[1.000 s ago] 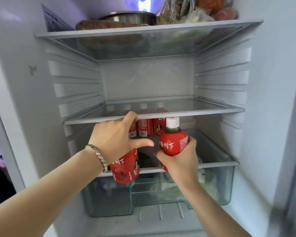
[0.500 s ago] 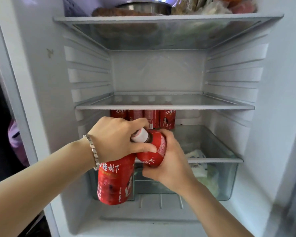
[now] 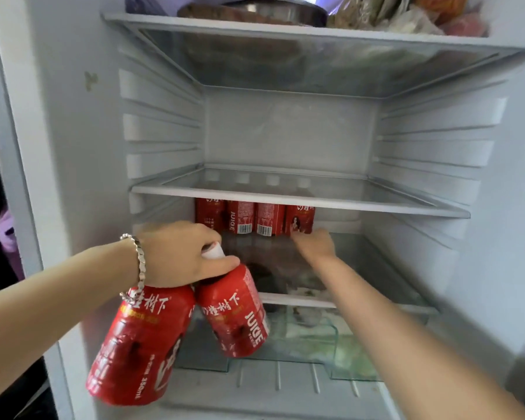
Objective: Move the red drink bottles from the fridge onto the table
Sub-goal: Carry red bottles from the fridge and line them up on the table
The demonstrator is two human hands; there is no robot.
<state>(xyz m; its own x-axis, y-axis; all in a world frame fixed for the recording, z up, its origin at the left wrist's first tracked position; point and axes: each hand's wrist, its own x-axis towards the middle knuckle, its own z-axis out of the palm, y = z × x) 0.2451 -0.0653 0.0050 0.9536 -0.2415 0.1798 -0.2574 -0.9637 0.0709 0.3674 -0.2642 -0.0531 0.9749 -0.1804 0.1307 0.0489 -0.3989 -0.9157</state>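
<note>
Red drink bottles (image 3: 140, 344), two, hang gripped by the left hand (image 3: 179, 253) before the shelf edge (image 3: 297, 301); right hand (image 3: 314, 245) blurred, grip unclear.

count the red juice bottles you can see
6. The left hand holds two by their necks: a lower bottle and an upper bottle. Four stand in a back row under the middle shelf: first, second, third, fourth. More may hide behind the right hand.

Quick count: 6 red drink btls (image 3: 234, 316) total, 2 dangling from left hand (image 3: 179, 253), 4 back-row btls (image 3: 255, 218) lined up at rear. Glass shelves (image 3: 285, 199): 3. Metal pot (image 3: 273, 7) up top: 1. Bracelet (image 3: 139, 260): 1.
</note>
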